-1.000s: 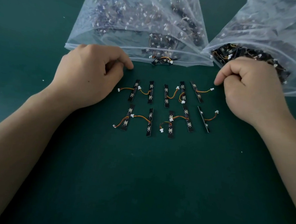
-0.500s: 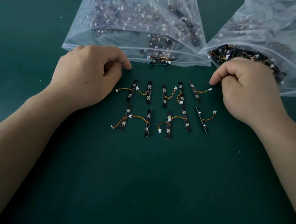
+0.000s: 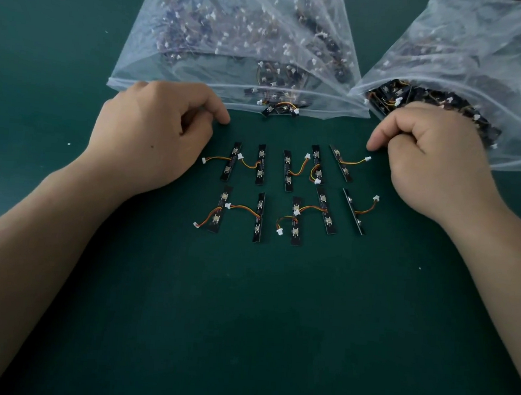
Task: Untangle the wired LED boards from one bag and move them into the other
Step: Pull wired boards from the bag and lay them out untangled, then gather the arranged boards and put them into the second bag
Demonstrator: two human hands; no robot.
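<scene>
Nothing has moved: ten untangled boards point(image 3: 260, 164) lie in two rows on the bench point(image 3: 244, 319), left hand point(image 3: 152, 137) and right hand point(image 3: 434, 160) flanking them (both curled, empty); bagging waits.

two bare hands and two bare forearms are making up the visible body. the left hand point(image 3: 152, 140) is showing its back surface: rounded knuckle ridges, faint skin creases at the finger joints, and one small dark dot near the middle of the back. the right hand point(image 3: 437, 169) is showing the same rounded knuckles and a deep crease line between thumb and fingers. the left forearm point(image 3: 34, 243) and the right forearm point(image 3: 500, 275) are running uncovered to the frame edges, smooth along their length.
</scene>
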